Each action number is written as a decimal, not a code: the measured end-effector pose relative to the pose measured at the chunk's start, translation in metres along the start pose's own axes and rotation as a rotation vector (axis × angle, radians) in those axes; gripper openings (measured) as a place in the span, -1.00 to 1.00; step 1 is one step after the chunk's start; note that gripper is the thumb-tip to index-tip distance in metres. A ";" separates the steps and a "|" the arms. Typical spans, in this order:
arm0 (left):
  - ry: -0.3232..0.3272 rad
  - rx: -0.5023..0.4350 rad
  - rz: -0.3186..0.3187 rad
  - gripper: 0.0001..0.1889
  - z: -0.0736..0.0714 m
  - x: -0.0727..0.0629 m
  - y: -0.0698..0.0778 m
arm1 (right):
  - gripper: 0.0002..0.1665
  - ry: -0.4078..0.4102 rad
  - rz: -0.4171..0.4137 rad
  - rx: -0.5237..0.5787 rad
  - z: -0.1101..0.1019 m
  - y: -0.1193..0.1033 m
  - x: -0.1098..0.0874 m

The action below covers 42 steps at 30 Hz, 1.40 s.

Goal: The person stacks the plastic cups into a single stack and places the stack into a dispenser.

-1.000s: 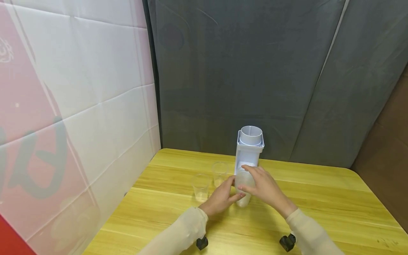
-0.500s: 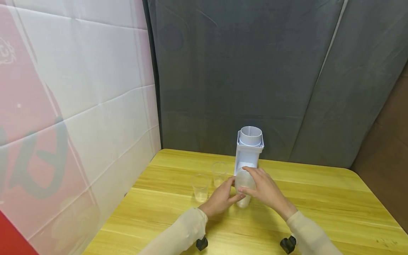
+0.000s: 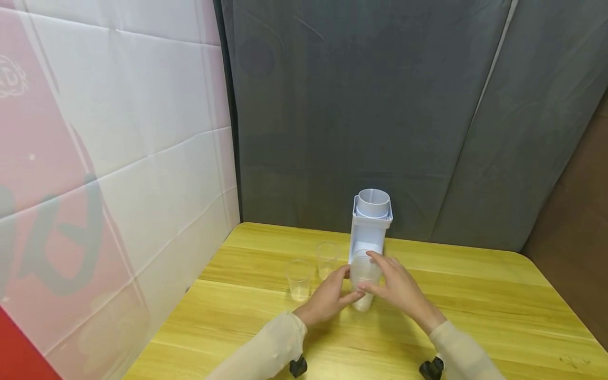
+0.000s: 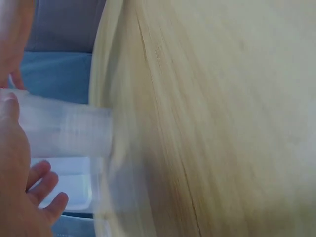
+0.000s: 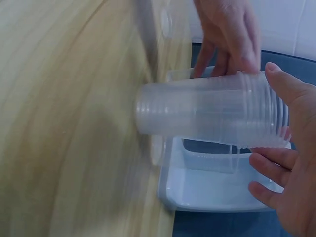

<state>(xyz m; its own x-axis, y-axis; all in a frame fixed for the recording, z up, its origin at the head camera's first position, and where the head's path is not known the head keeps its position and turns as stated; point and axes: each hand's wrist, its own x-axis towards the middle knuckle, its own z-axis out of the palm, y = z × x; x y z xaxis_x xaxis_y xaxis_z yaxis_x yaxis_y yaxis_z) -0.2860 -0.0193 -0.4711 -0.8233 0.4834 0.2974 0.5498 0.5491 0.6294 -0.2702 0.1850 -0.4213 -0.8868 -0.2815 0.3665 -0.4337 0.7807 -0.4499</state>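
A stack of nested clear plastic cups stands upright on the table between my two hands, rims upward. My right hand grips it near the rims, with the thumb on one side and the fingers on the other. Lower down, my left hand holds the stack from its left side, thumb in front; some of its fingertips stand away from the cups. Just behind the stack is a white upright plastic holder with a round open tube at its top.
Two single clear cups stand on the wooden table left of the stack. A grey curtain hangs behind the table, and a white and pink printed sheet runs along the left.
My right hand has shifted slightly right and down at the rims, leaving more of the top cup's rim visible. The left hand, holder and single cups stay in place.
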 end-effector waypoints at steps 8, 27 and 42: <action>0.080 0.094 -0.061 -0.15 -0.016 -0.014 0.017 | 0.09 0.000 0.074 0.041 0.008 0.009 -0.005; 0.395 0.576 -0.143 -0.24 -0.068 -0.018 -0.011 | 0.02 0.032 0.094 0.061 0.011 0.013 -0.010; 0.359 0.650 -0.207 -0.17 -0.067 -0.022 -0.021 | -0.08 0.074 0.127 0.138 0.017 0.008 -0.011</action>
<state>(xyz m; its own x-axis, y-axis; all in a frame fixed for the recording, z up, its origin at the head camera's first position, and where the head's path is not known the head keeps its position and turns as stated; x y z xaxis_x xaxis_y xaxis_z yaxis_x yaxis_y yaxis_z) -0.2887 -0.0875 -0.4426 -0.8525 0.1371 0.5045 0.2602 0.9482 0.1820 -0.2668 0.1843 -0.4426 -0.9240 -0.1395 0.3560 -0.3409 0.7222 -0.6019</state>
